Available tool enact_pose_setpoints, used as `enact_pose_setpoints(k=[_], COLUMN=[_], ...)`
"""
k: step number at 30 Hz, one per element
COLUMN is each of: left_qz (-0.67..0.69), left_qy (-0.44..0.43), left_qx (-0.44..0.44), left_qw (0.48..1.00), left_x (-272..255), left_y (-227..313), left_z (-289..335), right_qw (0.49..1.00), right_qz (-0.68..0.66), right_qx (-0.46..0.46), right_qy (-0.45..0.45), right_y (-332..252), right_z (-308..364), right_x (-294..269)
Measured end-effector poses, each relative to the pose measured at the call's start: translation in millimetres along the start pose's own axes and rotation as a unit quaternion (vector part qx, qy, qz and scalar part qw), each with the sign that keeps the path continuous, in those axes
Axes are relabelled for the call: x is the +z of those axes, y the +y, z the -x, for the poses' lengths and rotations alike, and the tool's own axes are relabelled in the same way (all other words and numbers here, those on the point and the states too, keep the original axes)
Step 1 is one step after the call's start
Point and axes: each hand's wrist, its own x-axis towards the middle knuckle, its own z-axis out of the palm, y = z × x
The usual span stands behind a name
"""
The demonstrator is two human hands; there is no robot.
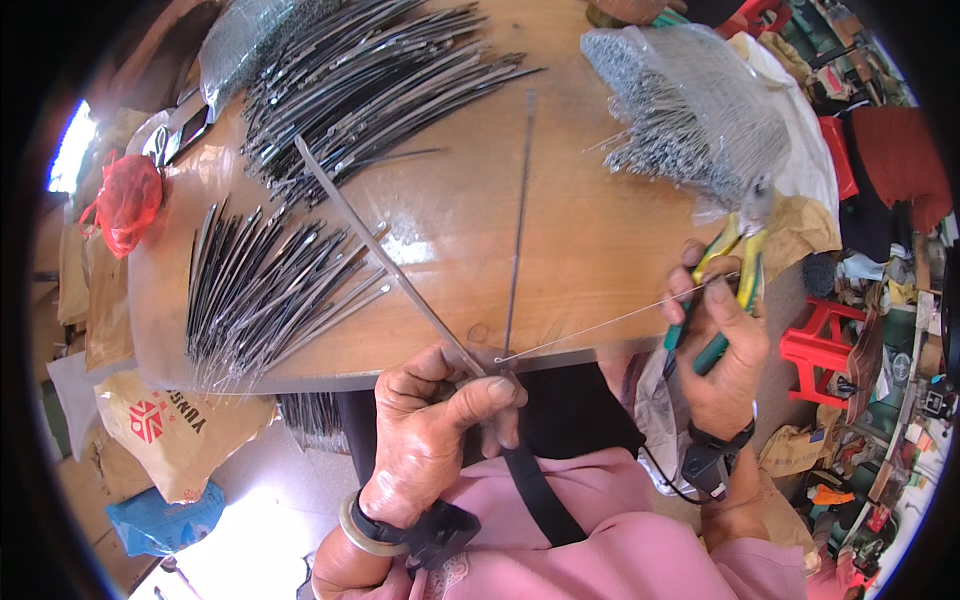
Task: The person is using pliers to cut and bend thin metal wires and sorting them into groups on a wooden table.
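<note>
My left hand (pixel 420 430) is closed at the table's near edge, with a long flat grey metal strip (pixel 375 245) pinched between thumb and fingers; the strip slants up to the left. A thin wire (pixel 600 325), with a small loop at its left end by my left fingertips, runs taut-looking across to my right hand (pixel 735 370). That hand is closed around pliers (pixel 745 245) with yellow and green handles, jaws pointing away, and pinches the wire at its thumb. A thin dark strip (pixel 519 200) stretches away from my left fingers; whether they hold it, I cannot tell.
A large pile of dark metal strips (pixel 350 90) lies at the far left, a smaller pile (pixel 270 290) nearer. Looped wires (pixel 650 130) in clear plastic sit at the far right. A red bag (pixel 130 200) hangs at the left edge; a red stool (pixel 820 345) stands right.
</note>
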Motion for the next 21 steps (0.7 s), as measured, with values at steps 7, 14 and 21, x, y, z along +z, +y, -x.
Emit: enact_pose_setpoints(k=[7, 14, 21], left_qz=[-0.159, -0.393, -0.184], left_qy=[0.061, -0.073, -0.102], left_qx=[0.076, 0.113, -0.059], left_qw=[0.982, 0.910, 0.976], left_x=[-11, -11, -19], left_y=[-15, -16, -8], left_z=[4, -3, -3], right_qw=[0.969, 0.915, 0.975], right_qz=[0.216, 0.372, 0.163], right_qx=[-0.068, -0.027, 0.112], right_qy=[-0.098, -0.153, -0.102], right_y=[-5, 26, 33], right_z=[0, 27, 20], right_x=[-1, 0, -1])
